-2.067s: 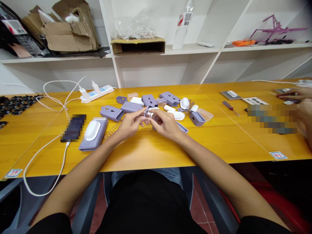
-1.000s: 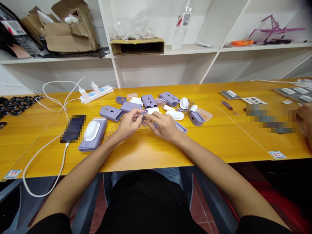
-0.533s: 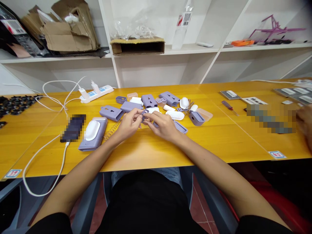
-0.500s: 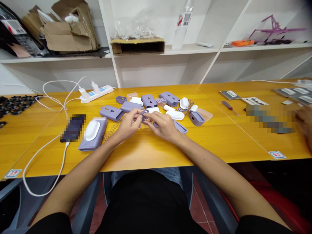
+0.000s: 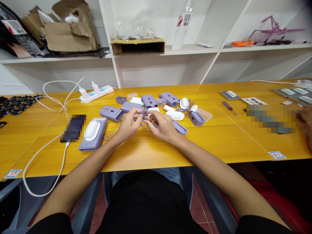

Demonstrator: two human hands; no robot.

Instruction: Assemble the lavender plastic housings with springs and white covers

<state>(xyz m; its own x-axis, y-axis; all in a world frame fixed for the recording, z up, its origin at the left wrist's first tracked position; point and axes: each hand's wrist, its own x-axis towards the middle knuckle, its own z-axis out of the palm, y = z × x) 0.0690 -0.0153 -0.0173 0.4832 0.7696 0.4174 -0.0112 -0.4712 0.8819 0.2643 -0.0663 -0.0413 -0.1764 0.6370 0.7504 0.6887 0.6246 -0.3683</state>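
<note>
Lilac plastic parts (image 5: 149, 100) lie spread within easy reach on the yellow wooden table (image 5: 146, 152), while the left hand (image 5: 130, 123) and right hand (image 5: 162, 125) pinch a small lilac piece (image 5: 145, 111) closely between them.

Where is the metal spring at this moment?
In the head view, the spring lies on the yellow table left of centre, between the lilac case and the person's left hand.

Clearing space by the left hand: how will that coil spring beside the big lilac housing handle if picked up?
The coil spring looks thin-wired, so probably light and floppy, flexing under a pinch. Lying on the wooden table, it may roll if pushed, and could snag the lilac housing beside it.
</note>
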